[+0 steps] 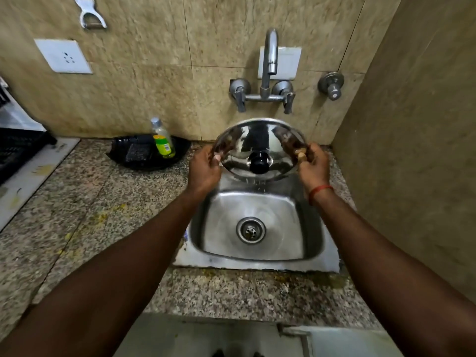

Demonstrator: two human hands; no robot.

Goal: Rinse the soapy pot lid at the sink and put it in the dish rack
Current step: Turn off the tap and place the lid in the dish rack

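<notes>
Both hands hold the round, shiny stainless-steel pot lid with a black knob (260,148) above the back edge of the small square steel sink (257,264), which is set into the speckled granite bench (103,215) near its right end. The left hand (204,168) is clamped on the lid's left rim, thumb on the knob side and fingers behind; the right hand (313,163) pinches the right rim the same way. The lid is tilted with its domed, knobbed face toward the person, and a thin trickle of water appears to fall from its lowest edge into the basin. No stream shows at the spout of the curved chrome wall tap (270,52) above.

The lid looks thin, stiff and light, easily carried by one hand. Wet and possibly soapy metal will be slick, so a pinch on the bare rim could slip; the black knob (258,163) looks like the surest place to take hold for the carry. It would not break if dropped, though it might dent and clatter.

The black plastic dish rack (18,150) sits at the far left edge of the bench, well apart from the sink. Between them, against the back wall, a black tray (146,153) holds a clear bottle of yellow-green liquid (162,140).
</notes>
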